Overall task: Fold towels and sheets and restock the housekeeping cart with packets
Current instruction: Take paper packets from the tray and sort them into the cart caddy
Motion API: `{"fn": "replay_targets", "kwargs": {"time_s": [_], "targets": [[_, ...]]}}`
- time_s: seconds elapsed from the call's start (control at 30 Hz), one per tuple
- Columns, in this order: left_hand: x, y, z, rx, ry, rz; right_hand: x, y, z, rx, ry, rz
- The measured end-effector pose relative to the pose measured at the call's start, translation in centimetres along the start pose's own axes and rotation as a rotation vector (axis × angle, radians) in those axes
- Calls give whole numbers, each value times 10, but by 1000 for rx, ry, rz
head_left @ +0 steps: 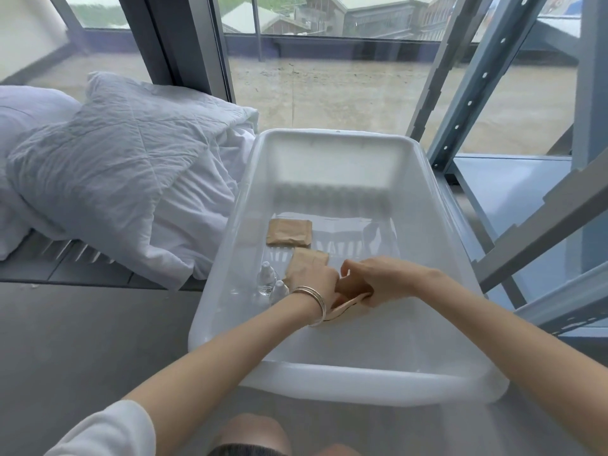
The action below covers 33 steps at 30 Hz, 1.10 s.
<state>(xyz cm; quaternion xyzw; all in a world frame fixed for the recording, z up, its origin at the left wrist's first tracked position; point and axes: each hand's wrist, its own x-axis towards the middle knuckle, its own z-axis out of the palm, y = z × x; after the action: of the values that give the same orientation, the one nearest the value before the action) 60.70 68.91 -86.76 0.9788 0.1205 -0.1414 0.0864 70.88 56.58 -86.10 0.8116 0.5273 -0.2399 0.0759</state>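
Reaching into a translucent white plastic bin (441, 205), both hands meet over brown paper packets. The left hand (317, 284), bangles at its wrist, rests on one packet (307, 263); its fingers are hidden. The right hand (371, 283) curls around another packet (345, 302). A third packet (289, 232) lies farther in, beside small bottles (268, 279).
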Motion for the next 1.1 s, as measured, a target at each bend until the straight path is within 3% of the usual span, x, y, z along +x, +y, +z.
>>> {"fn": "replay_targets", "kwargs": {"time_s": [0.3, 0.47, 0.7, 0.8, 0.9, 1.1], "targets": [[-15, 0, 7, -69, -254, 76, 8, -26, 27, -336, 55, -59], [-16, -3, 15, -62, -284, 45, -1, -25, 27, -302, 123, -40], [-18, -7, 14, 70, -128, 54, -16, -19, 28, -194, 132, 15], [-19, -15, 13, 68, -80, 21, -25, -7, 28, -237, 23, 181], [-20, -21, 19, 48, -56, 48, -29, 2, 32, -89, 26, 280], [-16, -10, 24, 114, -31, 118, -18, -19, 35, -98, 107, 221]]}}
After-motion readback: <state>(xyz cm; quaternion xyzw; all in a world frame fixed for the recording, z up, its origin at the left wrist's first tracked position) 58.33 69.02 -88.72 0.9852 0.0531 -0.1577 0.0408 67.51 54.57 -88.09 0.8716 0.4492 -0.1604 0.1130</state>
